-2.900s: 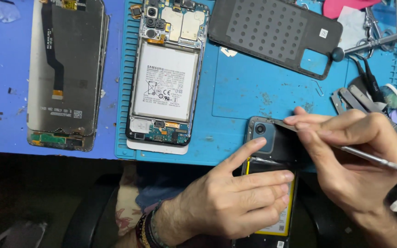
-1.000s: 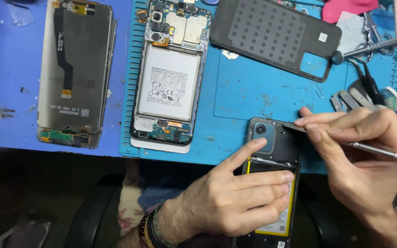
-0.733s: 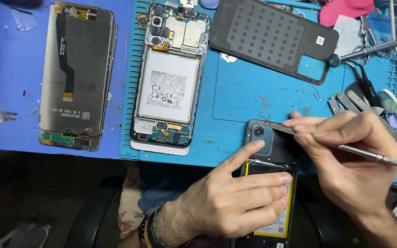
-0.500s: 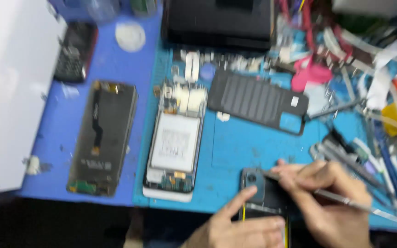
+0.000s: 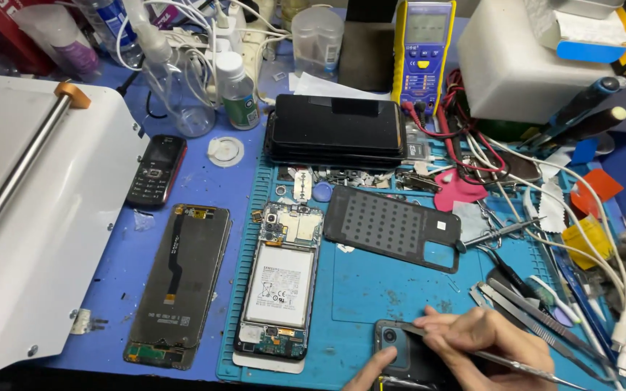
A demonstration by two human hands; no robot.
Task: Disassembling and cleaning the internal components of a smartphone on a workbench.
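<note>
**Tweezers at the camera corner of an opened phone**

The dark phone (image 5: 400,347) lies at the bottom edge of the view on the blue mat (image 5: 378,289), its back up and its camera block at the top left corner; its lower part is cut off by the frame. The right hand (image 5: 483,344) is closed around thin metal tweezers (image 5: 472,352), whose tip rests on the phone's top edge just beside the camera. The left hand (image 5: 367,375) shows only as an extended finger touching the phone's left side; whether the rest of that hand is open or closed cannot be told.

Left of the phone, on the mat, lies a second phone (image 5: 280,282) with its back off, its white battery and circuit board exposed. Above the hands lies a dark back cover (image 5: 393,226) dotted with pale spots. Further left, on the blue desk (image 5: 204,181), is a loose screen panel (image 5: 179,282) face down with its flex cable showing, and above it a small keypad phone (image 5: 155,170). A white machine (image 5: 30,217) fills the left side.

To the right of the hands lie more tweezers and probes (image 5: 530,304) among white cables. At the back stand a stack of black phones (image 5: 338,130), a yellow multimeter (image 5: 423,47), clear bottles (image 5: 237,87) and a white box (image 5: 537,58).
</note>
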